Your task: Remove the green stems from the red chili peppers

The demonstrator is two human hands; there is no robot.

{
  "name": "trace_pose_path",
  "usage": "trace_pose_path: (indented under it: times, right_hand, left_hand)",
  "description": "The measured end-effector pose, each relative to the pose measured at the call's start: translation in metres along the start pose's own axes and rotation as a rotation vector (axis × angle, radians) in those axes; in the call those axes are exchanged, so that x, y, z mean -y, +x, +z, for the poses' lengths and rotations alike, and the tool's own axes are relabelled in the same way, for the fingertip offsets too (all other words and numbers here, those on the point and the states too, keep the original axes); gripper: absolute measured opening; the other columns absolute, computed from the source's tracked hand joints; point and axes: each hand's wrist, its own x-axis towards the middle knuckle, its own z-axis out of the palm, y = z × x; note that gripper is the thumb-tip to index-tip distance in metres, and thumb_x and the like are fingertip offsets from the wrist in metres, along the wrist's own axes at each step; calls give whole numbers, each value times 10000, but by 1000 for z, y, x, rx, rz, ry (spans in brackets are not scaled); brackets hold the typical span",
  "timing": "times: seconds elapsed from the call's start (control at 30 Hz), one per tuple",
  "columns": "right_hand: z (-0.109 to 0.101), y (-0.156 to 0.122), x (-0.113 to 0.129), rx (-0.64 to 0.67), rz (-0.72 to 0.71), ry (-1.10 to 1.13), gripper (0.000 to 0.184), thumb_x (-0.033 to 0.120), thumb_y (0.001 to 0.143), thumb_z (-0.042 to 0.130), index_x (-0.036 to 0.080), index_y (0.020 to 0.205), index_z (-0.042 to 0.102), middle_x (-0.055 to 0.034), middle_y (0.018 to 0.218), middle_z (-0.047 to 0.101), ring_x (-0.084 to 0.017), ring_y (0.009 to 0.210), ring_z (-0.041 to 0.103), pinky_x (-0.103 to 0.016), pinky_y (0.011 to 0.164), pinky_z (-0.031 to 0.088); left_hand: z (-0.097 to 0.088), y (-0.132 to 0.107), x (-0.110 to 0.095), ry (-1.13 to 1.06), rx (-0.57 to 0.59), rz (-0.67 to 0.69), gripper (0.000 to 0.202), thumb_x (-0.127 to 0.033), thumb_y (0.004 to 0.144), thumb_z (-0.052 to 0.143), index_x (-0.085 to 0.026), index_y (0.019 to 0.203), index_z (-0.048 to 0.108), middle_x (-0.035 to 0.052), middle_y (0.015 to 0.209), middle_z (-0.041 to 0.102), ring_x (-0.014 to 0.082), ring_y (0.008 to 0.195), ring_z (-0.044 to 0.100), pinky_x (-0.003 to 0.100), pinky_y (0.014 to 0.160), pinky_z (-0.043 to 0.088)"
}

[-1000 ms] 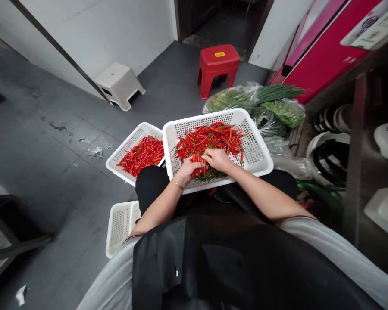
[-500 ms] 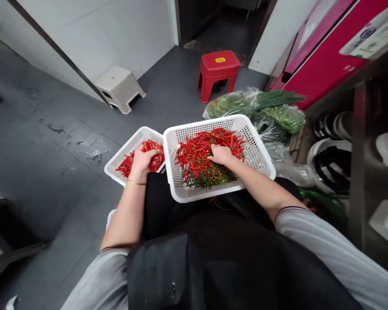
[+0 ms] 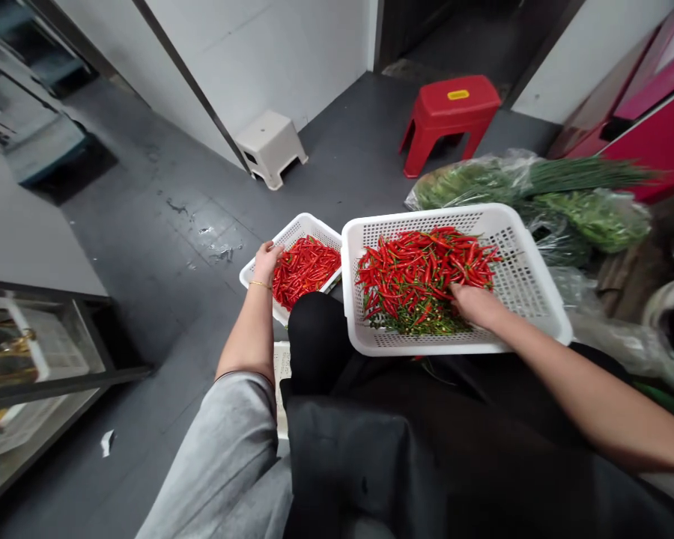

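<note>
A large white perforated basket (image 3: 365,340) rests across my lap, with a heap of red chili peppers (image 3: 416,258) and a band of green stems (image 3: 421,318) along its near side. My right hand (image 3: 477,305) reaches into this heap from the right, its fingers closed on chili peppers; the fingertips are partly hidden. Beyond my left knee, a smaller white basket (image 3: 330,233) holds loose red chilies (image 3: 306,269). At its left rim is my left hand (image 3: 266,263), closed over the edge, thumb side toward the chilies.
A pale stool (image 3: 272,142) and a red stool (image 3: 452,112) stand ahead on the grey floor. Bagged green vegetables (image 3: 584,198) lie beyond the large basket, to the right. Another light basket (image 3: 281,367) is partly visible below my left knee. Left stands a metal-framed shelf (image 3: 90,329).
My view has turned left. My left hand has gone from above the chilies in the small basket to its left rim. The right hand has shifted slightly toward me within the large basket.
</note>
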Motion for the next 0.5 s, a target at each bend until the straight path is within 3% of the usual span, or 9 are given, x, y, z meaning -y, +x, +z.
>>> trace_pose_path:
  times: [0.07,0.1,0.2,0.3,0.4,0.5]
  right_hand:
    - [-2,0,-12,12,71,-16,255,178,904,507,78,1094,645,-236,1066,696,-275,1001,677,-327,801,468]
    - [-5,0,-15,14,88,-14,241,182,905,509,87,1057,670,-226,1055,702,-269,1001,675,-319,802,464]
    - [-23,0,-10,-43,41,52,241,249,926,509,119,945,711,-177,1019,722,-242,982,671,-291,802,452]
    - [-40,-11,8,-160,-96,208,287,329,936,509,142,835,702,-125,901,732,-207,868,670,-269,760,445]
    - [-40,-33,25,-214,-301,489,264,314,906,538,160,723,651,-48,727,692,-155,710,634,-244,693,438]
    - [-23,-59,34,-112,-432,918,312,415,896,518,167,734,616,25,557,584,-120,530,563,-227,574,432]
  left_hand:
    - [15,-19,-18,94,64,111,262,-203,736,679,-121,976,614,52,783,618,161,697,609,308,704,487]
    - [28,-35,-27,149,146,231,247,-207,752,664,-124,984,635,59,793,633,173,723,618,320,739,490]
    - [85,-104,-44,327,533,652,272,-221,798,626,-154,1057,671,88,950,690,211,870,643,362,875,479]
    - [145,-178,-36,538,783,987,347,-166,796,614,-160,1141,650,135,1171,661,267,1105,595,412,999,419]
    - [178,-222,-14,750,888,1074,218,-140,848,529,-143,1013,672,162,1045,687,273,1049,617,418,940,444]
    - [180,-233,3,774,1070,1018,178,-178,879,497,-185,850,672,99,847,697,212,853,651,359,878,478]
